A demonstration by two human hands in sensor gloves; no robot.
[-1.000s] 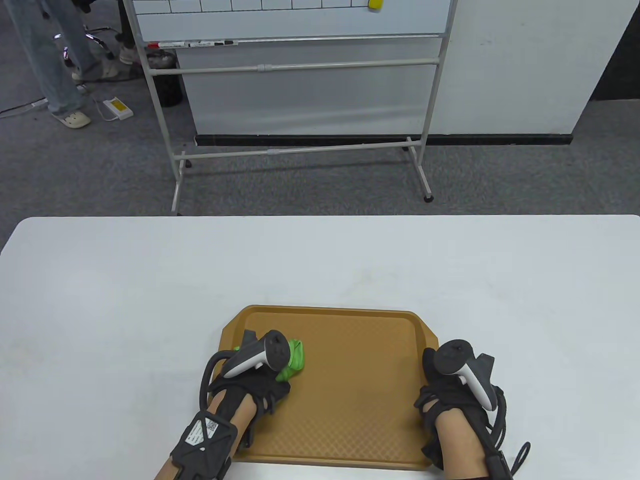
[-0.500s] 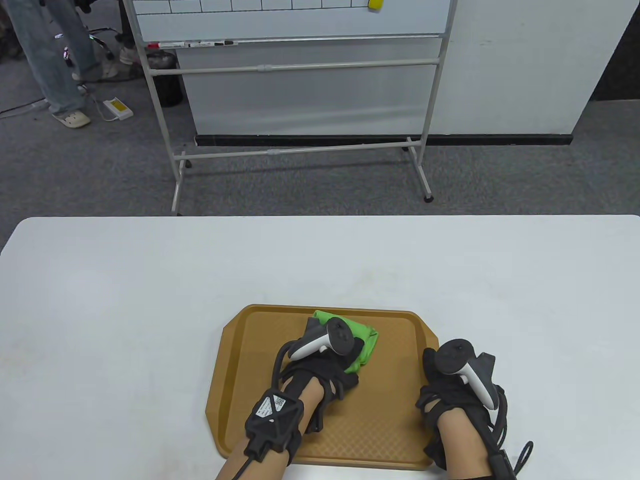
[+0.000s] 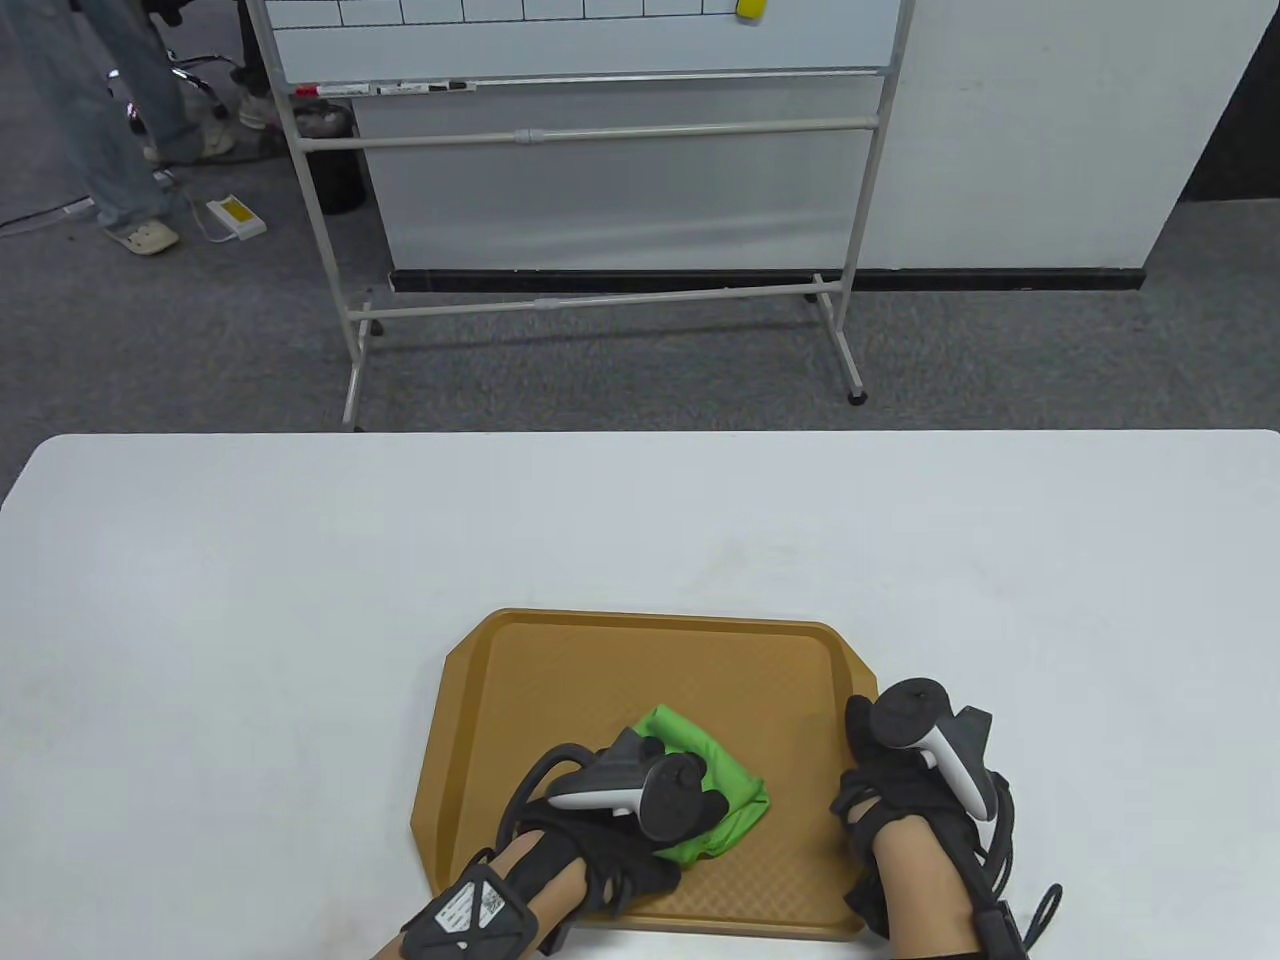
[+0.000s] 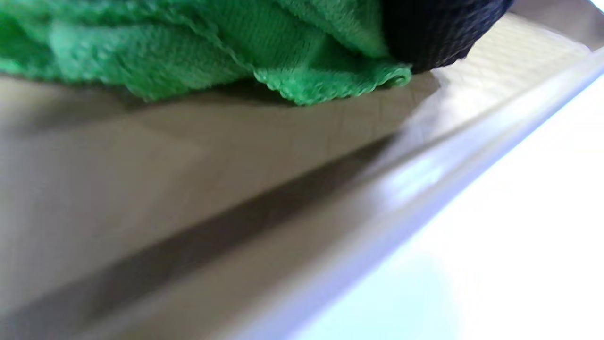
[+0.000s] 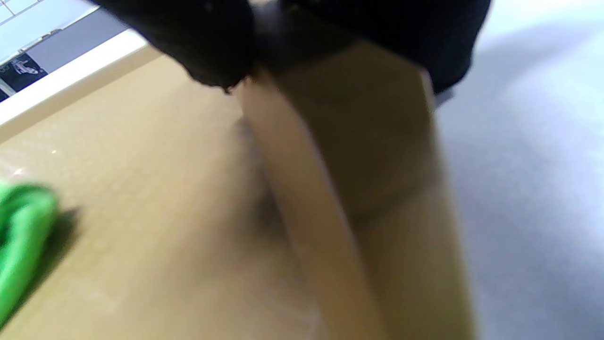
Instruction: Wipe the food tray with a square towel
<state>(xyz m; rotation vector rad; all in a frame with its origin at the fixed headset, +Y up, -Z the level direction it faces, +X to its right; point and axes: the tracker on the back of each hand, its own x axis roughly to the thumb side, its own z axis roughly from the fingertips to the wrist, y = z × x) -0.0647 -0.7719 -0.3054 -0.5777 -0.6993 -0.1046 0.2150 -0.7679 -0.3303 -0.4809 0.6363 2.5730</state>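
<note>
Brown food tray (image 3: pixel 640 680) flat on table, crumpled green towel (image 3: pixel 725 790) in its near half

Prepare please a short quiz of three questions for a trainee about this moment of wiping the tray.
1. True or false: the green towel lies on the table beside the brown tray.
2. Which hand presses the towel? A) the left hand B) the right hand C) both
3. Fill in: the right hand rests on the tray's ____ edge, seen from the person.

Key
1. False: it lies inside the tray, in the near half.
2. A: its fingers lie on the cloth.
3. right, where its fingers hold the rim.
</note>
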